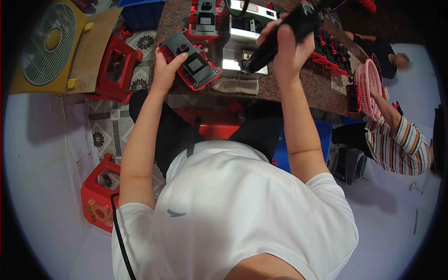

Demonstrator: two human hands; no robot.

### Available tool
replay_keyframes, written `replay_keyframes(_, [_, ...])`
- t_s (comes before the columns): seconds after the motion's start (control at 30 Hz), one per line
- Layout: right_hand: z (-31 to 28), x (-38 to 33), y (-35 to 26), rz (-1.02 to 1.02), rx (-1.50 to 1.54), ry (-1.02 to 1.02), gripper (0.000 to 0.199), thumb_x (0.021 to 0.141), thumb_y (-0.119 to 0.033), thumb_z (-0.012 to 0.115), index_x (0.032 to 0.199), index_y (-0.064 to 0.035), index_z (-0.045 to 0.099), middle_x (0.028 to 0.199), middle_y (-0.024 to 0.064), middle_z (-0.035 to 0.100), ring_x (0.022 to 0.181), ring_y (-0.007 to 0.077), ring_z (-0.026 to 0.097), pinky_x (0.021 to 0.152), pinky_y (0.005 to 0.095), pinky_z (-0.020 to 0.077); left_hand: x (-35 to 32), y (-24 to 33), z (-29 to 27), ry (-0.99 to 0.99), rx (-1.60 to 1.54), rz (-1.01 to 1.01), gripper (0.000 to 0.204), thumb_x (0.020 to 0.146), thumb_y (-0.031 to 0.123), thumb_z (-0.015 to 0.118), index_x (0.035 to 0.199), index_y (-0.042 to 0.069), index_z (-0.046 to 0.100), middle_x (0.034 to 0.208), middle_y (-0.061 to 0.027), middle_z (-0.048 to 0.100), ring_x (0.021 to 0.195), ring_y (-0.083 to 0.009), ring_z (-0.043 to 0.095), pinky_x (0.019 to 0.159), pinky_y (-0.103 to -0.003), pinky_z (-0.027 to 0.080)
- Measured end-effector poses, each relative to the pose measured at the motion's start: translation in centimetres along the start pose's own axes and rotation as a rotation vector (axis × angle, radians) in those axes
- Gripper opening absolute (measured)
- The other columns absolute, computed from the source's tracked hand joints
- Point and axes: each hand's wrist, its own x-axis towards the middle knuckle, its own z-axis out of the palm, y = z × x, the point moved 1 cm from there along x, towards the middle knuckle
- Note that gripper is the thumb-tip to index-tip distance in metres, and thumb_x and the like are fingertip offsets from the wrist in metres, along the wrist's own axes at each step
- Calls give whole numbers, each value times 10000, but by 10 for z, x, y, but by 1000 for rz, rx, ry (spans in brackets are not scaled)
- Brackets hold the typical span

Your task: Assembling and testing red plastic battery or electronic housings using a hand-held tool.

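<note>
My left hand (165, 71) grips a red and black plastic housing (198, 70) by its left side, tilted near the table's front edge. The thumb lies over the housing's black face. My right hand (290, 58) is wrapped round a black electric screwdriver (270, 50). The driver slants down to the left, its tip at the front of a silver screw feeder (232, 64). Whether a screw sits on the tip is too small to tell. Another red and black housing (205, 21) lies behind the one in my left hand.
Several red and black housings (332, 53) line the right side of the stone-topped table (273, 88). A person in a striped shirt (400, 144) holds a pink basket (366, 88) at the right; another person (382, 58) is beyond. Red stools (100, 193) and a yellow fan (53, 39) stand left.
</note>
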Motion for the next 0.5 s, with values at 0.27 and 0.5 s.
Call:
replay_keyframes(0.27, [70,60,-9,-151,220,115,364,925,-400,600,870,-46,532,669,62,600,534,136,578,483,286,493,6,-10,-4,8,-31,36,475,794,125,710,1184,16,462,1094,-68,606,1017,-152,574,920,-303,441])
replay_keyframes(0.5, [113,80,39,-241,197,137,316,920,-312,636,879,-51,462,664,45,579,546,113,563,488,268,466,6,-17,-6,70,80,56,559,776,147,738,1221,12,427,1120,-90,606,1047,-166,575,924,-306,445])
